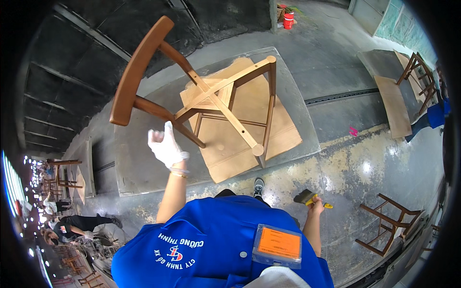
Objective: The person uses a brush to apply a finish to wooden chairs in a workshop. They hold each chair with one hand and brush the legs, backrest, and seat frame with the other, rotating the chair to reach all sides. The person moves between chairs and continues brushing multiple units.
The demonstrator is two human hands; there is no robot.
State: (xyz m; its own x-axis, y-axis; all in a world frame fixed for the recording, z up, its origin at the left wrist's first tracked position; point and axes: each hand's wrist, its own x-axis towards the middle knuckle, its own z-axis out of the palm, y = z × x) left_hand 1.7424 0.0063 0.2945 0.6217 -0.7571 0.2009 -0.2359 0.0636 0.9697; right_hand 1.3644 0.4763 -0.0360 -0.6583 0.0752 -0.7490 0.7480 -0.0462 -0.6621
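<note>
A wooden chair frame (218, 98) without a seat stands in front of me, with a curved brown backrest (137, 72) on its left and a pale crossed rail in the middle. Under its legs lies a flat sheet of cardboard (221, 165). My left hand (167, 146), in a white glove, is beside the near back post, fingers apart and holding nothing; whether a fingertip touches the wood I cannot tell. Low on the right, away from the chair, my bare right hand (316, 206) grips a paint brush (305, 197) with dark bristles and a yellow handle.
The cardboard rests on a large grey board (139, 163). Another chair frame (389, 223) stands on the floor at right. Beyond it, a person's blue sleeve (436, 115) shows near another chair (417, 79). A red bucket (288, 21) sits at the back. More people and chairs are far left.
</note>
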